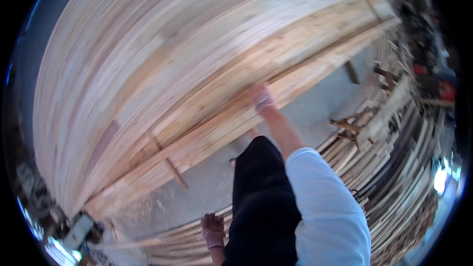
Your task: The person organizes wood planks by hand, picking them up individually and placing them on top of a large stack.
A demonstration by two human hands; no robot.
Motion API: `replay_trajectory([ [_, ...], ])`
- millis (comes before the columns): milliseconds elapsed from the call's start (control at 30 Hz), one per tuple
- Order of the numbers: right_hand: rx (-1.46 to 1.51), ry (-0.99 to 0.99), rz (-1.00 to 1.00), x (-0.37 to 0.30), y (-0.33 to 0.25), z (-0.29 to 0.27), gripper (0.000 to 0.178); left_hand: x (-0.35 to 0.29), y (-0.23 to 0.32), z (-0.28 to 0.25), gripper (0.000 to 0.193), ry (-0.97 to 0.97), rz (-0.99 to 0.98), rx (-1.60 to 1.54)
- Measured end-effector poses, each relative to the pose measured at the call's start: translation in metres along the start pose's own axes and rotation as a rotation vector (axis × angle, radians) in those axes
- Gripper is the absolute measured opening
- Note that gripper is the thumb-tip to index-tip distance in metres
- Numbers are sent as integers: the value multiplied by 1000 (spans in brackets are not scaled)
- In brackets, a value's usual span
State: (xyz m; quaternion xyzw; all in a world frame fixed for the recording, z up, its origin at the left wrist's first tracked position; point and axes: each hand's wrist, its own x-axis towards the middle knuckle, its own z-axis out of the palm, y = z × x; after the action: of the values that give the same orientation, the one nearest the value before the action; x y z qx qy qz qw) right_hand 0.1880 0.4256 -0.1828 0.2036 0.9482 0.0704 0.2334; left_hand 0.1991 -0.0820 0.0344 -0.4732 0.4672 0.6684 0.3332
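My right hand, in a pinkish glove, is at the near plank of a wide stack of pale boards. It touches the plank's upper face beside a long dark gap. Motion blur smears its fingers, so their grip does not show. My left hand, gloved alike, hangs low beside my dark apron, away from the stack. Its fingers are loosely bent and a little apart, with nothing visible in them. Beyond the near plank, many long pale boards lie side by side.
Thin wooden crosspieces stick out under the near plank. Grey floor shows between the stack and me. Piles of loose wood strips lie at the right and behind me. A small wooden frame stands at the right.
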Motion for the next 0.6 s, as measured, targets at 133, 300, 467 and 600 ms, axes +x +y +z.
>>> replay_trajectory([
  [133,-149,-54,-105,23,3,26,22,-8,-10,-10,29,68,-7,-21],
  [300,9,-127,-163,24,8,-10,16,-17,-40,-27,30,103,-32,-107],
  [467,86,-166,-288,-24,11,-30,19,-5,-45,-31,20,-59,-19,-154],
  [600,49,-234,-352,-93,3,-18,25,3,-25,-16,18,30,-88,-250],
])
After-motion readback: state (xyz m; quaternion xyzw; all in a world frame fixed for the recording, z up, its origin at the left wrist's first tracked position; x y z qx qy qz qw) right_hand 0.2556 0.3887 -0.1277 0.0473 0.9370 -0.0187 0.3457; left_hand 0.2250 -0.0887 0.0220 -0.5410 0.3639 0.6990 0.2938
